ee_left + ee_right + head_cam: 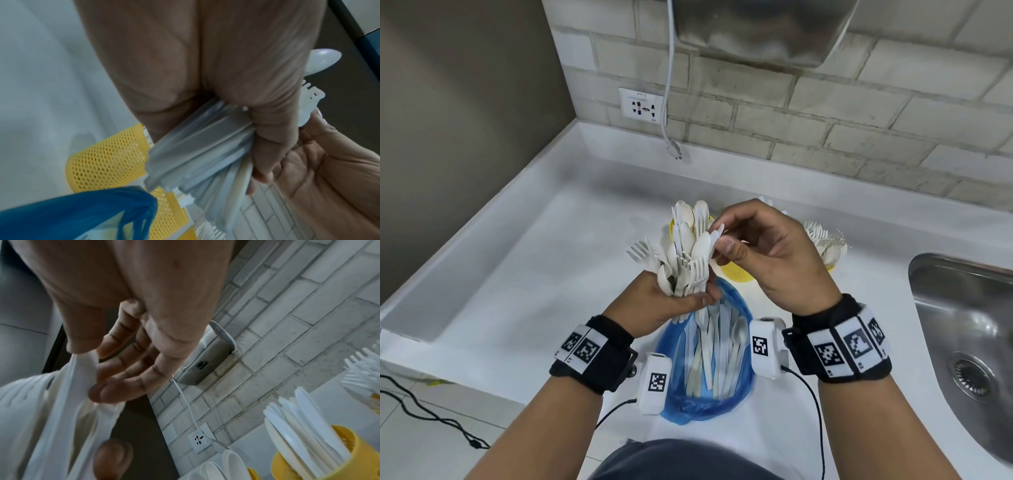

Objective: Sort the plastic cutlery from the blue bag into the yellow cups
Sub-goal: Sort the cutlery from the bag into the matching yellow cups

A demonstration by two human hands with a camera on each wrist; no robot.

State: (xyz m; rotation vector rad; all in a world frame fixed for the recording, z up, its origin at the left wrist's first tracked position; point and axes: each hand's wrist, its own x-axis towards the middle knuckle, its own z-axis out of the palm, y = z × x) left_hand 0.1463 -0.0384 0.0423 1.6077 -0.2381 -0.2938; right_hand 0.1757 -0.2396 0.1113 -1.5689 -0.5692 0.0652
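Observation:
My left hand [688, 294] grips a thick bundle of white plastic forks and spoons [683, 253] by the handles, held upright above the blue bag [743, 383]. In the left wrist view its fingers [265, 138] curl round the handles [197, 146]. My right hand [722, 241] pinches the serrated tip of one knife [86, 363] at the top of the bundle, between thumb and fingers. More cutlery lies in the open bag. Yellow mesh cups stand behind: one with spoons [672, 228], one with knives [337, 462], one with forks [830, 263].
The white counter [534, 274] runs to a steel sink [962, 325] on the right. A wall socket [642, 108] and a hanging white cable [671, 102] sit on the brick wall behind. Black cables trail on the floor at lower left.

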